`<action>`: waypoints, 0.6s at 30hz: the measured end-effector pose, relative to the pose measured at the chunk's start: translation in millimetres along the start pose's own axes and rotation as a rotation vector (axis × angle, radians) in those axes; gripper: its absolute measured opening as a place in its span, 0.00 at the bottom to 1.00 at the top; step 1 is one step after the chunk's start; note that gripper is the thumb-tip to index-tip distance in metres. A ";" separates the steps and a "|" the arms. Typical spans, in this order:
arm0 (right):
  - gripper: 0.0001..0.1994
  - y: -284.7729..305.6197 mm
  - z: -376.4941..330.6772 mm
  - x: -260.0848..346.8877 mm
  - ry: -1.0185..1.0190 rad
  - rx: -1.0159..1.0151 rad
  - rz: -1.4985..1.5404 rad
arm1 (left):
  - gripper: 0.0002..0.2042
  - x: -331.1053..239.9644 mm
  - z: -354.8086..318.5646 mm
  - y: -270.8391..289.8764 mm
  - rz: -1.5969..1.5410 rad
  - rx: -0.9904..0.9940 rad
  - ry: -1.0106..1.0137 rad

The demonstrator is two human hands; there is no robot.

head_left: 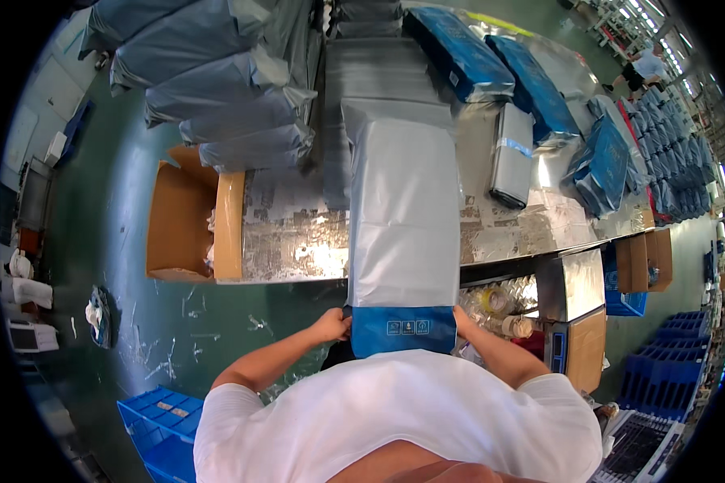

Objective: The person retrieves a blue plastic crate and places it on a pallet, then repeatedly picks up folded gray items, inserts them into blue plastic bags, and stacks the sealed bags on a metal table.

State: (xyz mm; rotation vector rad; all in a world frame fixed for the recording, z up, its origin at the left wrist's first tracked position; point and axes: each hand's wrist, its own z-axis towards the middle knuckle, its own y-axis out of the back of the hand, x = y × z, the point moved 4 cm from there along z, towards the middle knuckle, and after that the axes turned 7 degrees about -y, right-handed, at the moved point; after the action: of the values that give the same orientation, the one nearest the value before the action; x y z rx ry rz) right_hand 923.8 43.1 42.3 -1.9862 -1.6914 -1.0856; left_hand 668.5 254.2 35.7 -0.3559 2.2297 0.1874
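A long grey plastic bag (404,217) stretches from the table edge toward me, with the blue end of a package (403,342) showing at its near mouth, close to my body. My left hand (333,324) is closed at the left side of this blue end, its fingers curled at the edge. On the opposite side my right hand (464,322) grips the package's right edge; its fingertips are hidden behind it. The far part of the bag lies on the table, and more grey wrapped packages (379,72) lie beyond it.
Grey bagged packages (217,88) are piled at the far left above an open cardboard box (181,217). Blue packages (459,52) and a folded grey bag stack (513,153) lie on the metal-topped table (290,233). A blue crate (161,419) stands lower left.
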 end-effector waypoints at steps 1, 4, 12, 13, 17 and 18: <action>0.17 -12.6 20.1 -31.5 -0.003 -0.082 0.270 | 0.10 -27.7 -4.4 -0.7 0.023 -0.090 -0.107; 0.15 -7.6 35.9 30.2 0.109 -0.127 0.716 | 0.12 -60.8 15.1 34.1 0.149 -0.181 -0.215; 0.08 45.5 54.0 59.7 0.121 0.114 -0.538 | 0.17 -36.5 37.4 72.3 0.751 -0.226 -0.252; 0.09 41.2 55.5 40.1 -0.005 0.153 -0.615 | 0.17 -18.8 30.6 72.0 0.705 -0.221 -0.182; 0.14 17.4 35.6 -24.1 0.243 0.338 -0.509 | 0.17 -30.8 -5.0 30.0 0.886 0.076 -0.213; 0.14 11.0 30.6 -26.9 0.350 0.392 -0.442 | 0.15 -11.1 0.5 25.4 0.833 0.225 -0.264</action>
State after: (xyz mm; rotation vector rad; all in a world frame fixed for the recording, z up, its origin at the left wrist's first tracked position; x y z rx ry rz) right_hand 944.2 41.9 5.4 -1.1418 -1.9974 -1.0534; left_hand 667.5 280.5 44.3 0.6986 1.9841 0.3893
